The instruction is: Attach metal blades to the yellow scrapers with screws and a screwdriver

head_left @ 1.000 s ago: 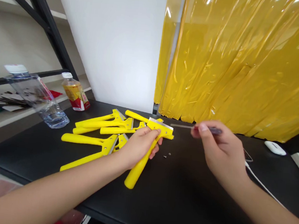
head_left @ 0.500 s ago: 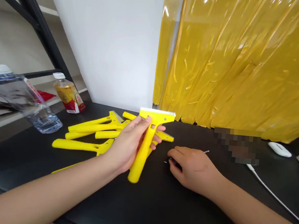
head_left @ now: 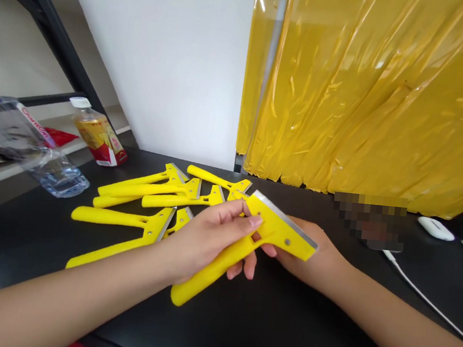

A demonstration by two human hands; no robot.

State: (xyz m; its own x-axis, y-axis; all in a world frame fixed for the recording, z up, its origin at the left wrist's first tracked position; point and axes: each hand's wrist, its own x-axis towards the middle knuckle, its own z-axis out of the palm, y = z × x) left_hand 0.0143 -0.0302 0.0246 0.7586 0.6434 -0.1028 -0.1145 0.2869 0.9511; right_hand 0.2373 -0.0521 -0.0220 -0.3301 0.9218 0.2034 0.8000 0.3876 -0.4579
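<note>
A yellow scraper point(head_left: 214, 269) with a metal blade edge is gripped in my left hand point(head_left: 209, 231), thumb pressed on its head near the neck. The handle slants down to the left and the blade faces up and right. Behind the scraper head is my right hand point(head_left: 320, 269); most of its fingers are hidden, so what it holds, if anything, does not show. Several more yellow scrapers point(head_left: 124, 218) lie loosely together on the black table, left of and beyond my left hand.
On the left stand a clear water bottle point(head_left: 57, 173) and a smaller drink bottle point(head_left: 100, 133) beside a shelf. A white earphone case point(head_left: 435, 228) and a white cable point(head_left: 416, 296) lie at the right. Yellow film point(head_left: 365, 99) and a white panel point(head_left: 164, 63) rise behind the black table point(head_left: 261, 329).
My left hand has brought the scraper right and lower, tilting its head clockwise, in front of my right hand. My right hand was pinching a small dark item by a tiny screw.
</note>
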